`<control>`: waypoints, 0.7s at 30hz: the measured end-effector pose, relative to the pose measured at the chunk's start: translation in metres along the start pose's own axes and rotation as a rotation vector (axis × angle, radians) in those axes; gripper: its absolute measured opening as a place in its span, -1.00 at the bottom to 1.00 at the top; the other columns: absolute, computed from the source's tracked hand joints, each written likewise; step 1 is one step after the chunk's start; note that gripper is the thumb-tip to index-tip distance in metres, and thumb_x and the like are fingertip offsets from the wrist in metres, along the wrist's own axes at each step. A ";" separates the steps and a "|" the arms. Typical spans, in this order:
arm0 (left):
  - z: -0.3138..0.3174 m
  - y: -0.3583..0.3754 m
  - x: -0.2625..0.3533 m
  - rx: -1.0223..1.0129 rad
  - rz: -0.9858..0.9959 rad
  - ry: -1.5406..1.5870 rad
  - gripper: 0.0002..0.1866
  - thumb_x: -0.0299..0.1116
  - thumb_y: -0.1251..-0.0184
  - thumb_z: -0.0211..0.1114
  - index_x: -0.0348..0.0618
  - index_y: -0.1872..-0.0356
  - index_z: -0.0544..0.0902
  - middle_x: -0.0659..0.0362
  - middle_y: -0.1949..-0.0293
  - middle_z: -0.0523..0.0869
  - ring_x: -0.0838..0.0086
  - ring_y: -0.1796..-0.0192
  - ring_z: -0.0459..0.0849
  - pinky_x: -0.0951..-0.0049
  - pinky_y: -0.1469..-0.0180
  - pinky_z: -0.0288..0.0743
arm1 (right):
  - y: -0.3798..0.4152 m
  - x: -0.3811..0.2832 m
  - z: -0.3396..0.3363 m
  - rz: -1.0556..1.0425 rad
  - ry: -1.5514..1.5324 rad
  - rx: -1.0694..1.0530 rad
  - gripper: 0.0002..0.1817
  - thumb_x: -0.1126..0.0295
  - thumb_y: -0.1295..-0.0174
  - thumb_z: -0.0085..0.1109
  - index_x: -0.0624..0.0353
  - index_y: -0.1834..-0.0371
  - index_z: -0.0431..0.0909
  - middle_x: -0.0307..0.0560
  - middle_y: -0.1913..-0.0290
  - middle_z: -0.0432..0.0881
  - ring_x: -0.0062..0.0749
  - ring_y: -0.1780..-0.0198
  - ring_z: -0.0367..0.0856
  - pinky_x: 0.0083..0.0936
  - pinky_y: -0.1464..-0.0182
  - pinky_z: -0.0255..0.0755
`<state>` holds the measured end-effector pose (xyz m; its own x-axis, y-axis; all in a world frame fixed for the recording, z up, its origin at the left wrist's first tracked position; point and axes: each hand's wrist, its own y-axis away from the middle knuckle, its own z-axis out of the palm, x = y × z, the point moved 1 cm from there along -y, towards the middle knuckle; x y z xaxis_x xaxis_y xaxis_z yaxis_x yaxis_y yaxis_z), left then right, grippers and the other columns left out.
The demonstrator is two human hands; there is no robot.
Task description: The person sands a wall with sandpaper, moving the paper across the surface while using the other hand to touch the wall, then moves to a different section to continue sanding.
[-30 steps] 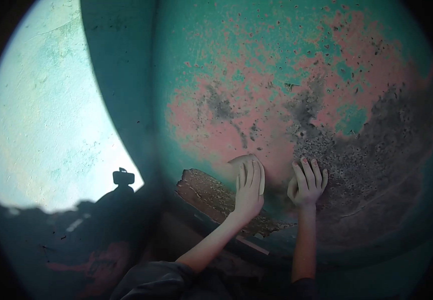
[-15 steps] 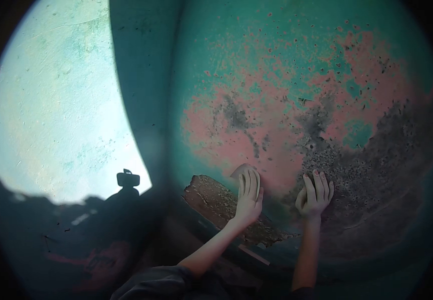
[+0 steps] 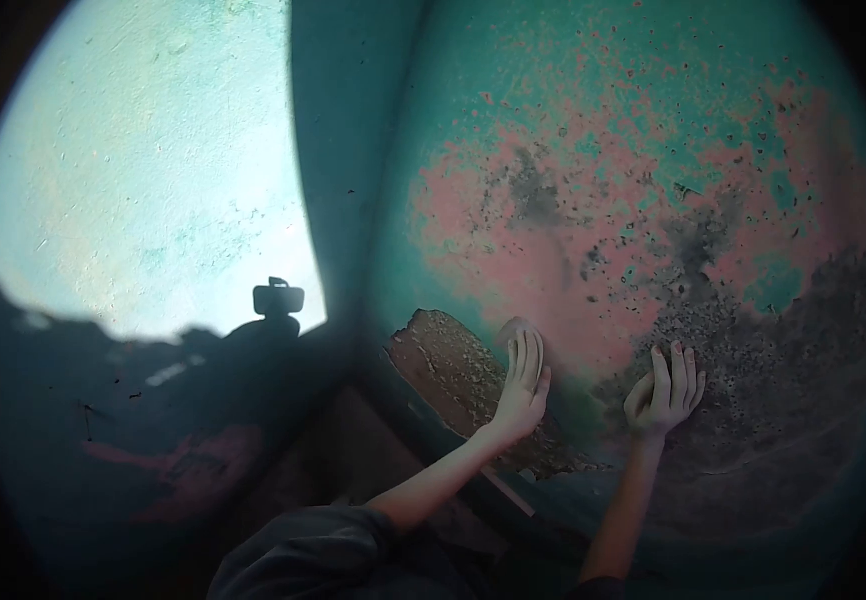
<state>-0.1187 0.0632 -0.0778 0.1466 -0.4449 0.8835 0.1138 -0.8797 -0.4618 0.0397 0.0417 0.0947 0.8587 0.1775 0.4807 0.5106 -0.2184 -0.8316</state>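
My left hand (image 3: 521,388) lies flat against a wall of peeling teal paint (image 3: 593,120), pressing a tan sanding pad (image 3: 516,328) onto it. Only the pad's top edge shows above my fingertips. Just left of this hand is a brown patch (image 3: 443,360) where the paint has come off. My right hand (image 3: 665,392) rests on the wall to the right, fingers apart and slightly bent, holding nothing. It sits at the edge of a dark grey pitted area (image 3: 773,340).
Pink undercoat (image 3: 553,250) shows through the teal across the middle of the wall. A second wall (image 3: 133,170) meets it at a corner on the left, sunlit, with the shadow of my head and camera (image 3: 277,300) on it. The floor below is dark.
The view has swung left, so the wall and both hands sit further right in frame. My left hand now covers more of the pad. Both hands remain on the wall.
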 end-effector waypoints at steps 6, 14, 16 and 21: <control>-0.037 -0.064 -0.005 0.222 -0.045 -0.021 -0.31 -0.23 -0.71 -0.12 -0.37 -0.64 -0.12 -0.30 -0.66 -0.25 -0.40 -0.64 -0.40 -0.19 -0.63 -0.27 | 0.000 -0.002 0.002 0.010 0.013 0.018 -0.64 0.45 -0.31 0.06 -0.02 -0.12 0.71 -0.13 -0.30 0.66 -0.21 -0.42 0.52 -0.15 -0.60 0.08; 0.052 0.027 0.058 -0.003 -0.012 0.096 -0.33 -0.24 -0.71 -0.11 -0.36 -0.64 -0.09 -0.32 -0.65 -0.22 -0.45 -0.63 -0.37 -0.23 -0.62 -0.22 | 0.000 0.020 -0.038 -0.007 -0.074 -0.111 -0.65 0.47 -0.39 0.03 0.06 -0.16 0.69 -0.04 -0.35 0.61 -0.05 -0.47 0.46 -0.07 -0.57 0.12; 0.056 0.022 0.059 0.030 -0.038 0.119 -0.33 -0.24 -0.71 -0.11 -0.36 -0.64 -0.08 -0.31 -0.65 -0.22 -0.45 -0.63 -0.37 -0.24 -0.61 -0.22 | 0.009 0.042 -0.046 -0.003 -0.070 -0.070 -0.67 0.47 -0.44 0.02 0.10 -0.17 0.69 -0.02 -0.38 0.58 -0.02 -0.49 0.43 -0.06 -0.58 0.10; 0.027 -0.026 0.036 0.212 -0.062 0.087 -0.31 -0.21 -0.74 -0.13 -0.30 -0.66 -0.17 -0.24 -0.67 -0.30 -0.36 -0.65 -0.41 -0.20 -0.63 -0.30 | 0.022 0.054 -0.047 -0.012 0.053 -0.038 -0.65 0.39 -0.42 0.01 0.03 -0.18 0.69 -0.06 -0.35 0.61 -0.05 -0.50 0.43 -0.06 -0.60 0.07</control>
<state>-0.0899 0.0740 -0.0360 0.0487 -0.4115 0.9101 0.3249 -0.8551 -0.4041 0.0991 0.0015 0.1154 0.8532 0.1296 0.5052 0.5211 -0.2534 -0.8150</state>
